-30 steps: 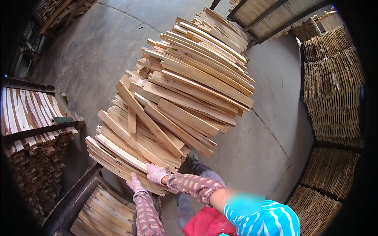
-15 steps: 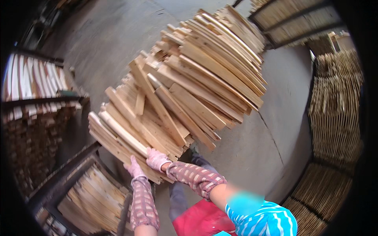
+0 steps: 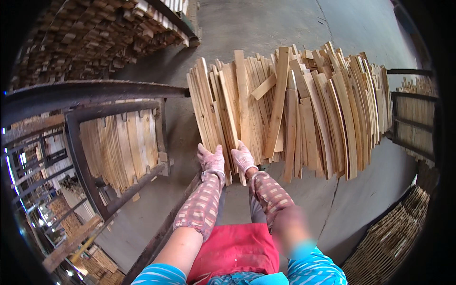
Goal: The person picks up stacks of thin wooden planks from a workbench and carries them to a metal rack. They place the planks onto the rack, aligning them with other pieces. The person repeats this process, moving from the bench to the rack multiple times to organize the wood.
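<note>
Long pale wooden boards [image 3: 280,109] lie side by side in a wide stack in front of me. Both my hands wear pinkish gloves. At the stack's left end, my left hand [image 3: 212,159] grips the near ends of the outer boards [image 3: 204,104], its thumb apart from the other fingers. Just to the right, my right hand [image 3: 243,156] is closed on a narrow board [image 3: 229,107], whose near end sticks out below the hand. Some fingertips are hidden behind the wood. A short loose piece [image 3: 264,87] lies slantwise on top of the stack.
A dark metal rail [image 3: 95,90] runs in from the left to the stack. Below it, a metal frame [image 3: 80,156] holds more boards. Stacked timber [image 3: 95,38] stands at the far left. Slatted wood piles [image 3: 389,232] lie at lower right, on a concrete floor [image 3: 237,23].
My view has turned left, so the stack now appears farther right and more upright. Both hands stay at the stack's left end, now a little farther apart.
</note>
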{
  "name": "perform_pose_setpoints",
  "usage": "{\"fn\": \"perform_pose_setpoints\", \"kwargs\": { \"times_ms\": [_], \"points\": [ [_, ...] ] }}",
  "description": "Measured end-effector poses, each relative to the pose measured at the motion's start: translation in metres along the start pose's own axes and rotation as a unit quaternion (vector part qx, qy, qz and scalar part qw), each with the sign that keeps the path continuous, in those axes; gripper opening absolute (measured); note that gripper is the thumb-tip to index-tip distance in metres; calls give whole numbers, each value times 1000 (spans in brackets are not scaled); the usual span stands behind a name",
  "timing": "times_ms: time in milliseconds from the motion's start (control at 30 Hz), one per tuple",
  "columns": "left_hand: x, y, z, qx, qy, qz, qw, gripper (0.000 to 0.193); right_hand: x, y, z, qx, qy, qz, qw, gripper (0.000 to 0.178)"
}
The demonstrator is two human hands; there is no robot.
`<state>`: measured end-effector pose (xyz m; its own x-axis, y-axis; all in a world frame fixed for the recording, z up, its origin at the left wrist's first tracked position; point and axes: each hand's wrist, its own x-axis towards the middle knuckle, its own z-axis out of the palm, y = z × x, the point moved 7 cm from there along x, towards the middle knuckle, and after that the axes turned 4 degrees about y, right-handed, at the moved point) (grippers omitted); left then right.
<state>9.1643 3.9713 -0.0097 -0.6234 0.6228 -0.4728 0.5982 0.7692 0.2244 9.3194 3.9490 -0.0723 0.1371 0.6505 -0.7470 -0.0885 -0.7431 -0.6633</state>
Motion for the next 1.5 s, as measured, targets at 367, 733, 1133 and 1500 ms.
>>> {"fn": "perform_pose_setpoints", "kwargs": {
  "times_ms": [367,733,1133,1500],
  "points": [
    [-115,-122,-57,-54,-218,-27,974,74,-78,-33,-37,-355,0,87,931,36],
    [-172,-313,-173,-450,-154,-175,862,11,-203,-64,-50,-262,-36,134,955,33],
    [-243,-543,-160,-607,-72,-327,720,7,-374,27,-143,-399,38,116,909,25],
    [-430,-773,-131,-523,-72,-587,614,24,-479,59,-30,-650,-52,189,734,34]
  ]
}}
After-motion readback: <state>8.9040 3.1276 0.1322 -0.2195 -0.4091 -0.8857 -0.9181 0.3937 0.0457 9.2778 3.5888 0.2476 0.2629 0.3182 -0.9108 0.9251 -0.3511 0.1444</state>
